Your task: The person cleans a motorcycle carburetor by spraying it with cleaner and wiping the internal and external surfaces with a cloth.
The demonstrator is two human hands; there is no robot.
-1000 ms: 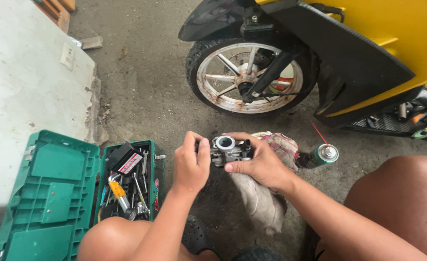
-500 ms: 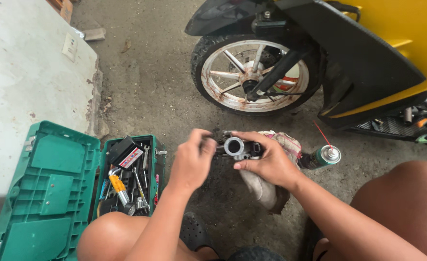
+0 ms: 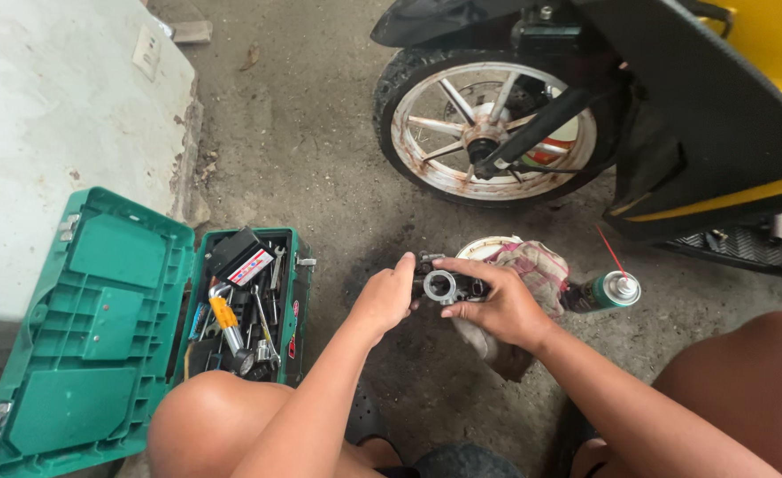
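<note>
Down on the concrete floor (image 3: 320,159) beside the toolbox (image 3: 99,336), we clamp our right hand (image 3: 497,305) on the carburetor (image 3: 444,286) over a rag (image 3: 532,265), left hand (image 3: 384,296) pinched at its side, seemingly working a fitting that wants steady bracing.

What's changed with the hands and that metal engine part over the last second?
The small grey metal carburettor has been turned: its round opening faced up, now toward the camera. The left hand shifted from a top grip to its left end. The right hand still holds it, over the rag.
</note>
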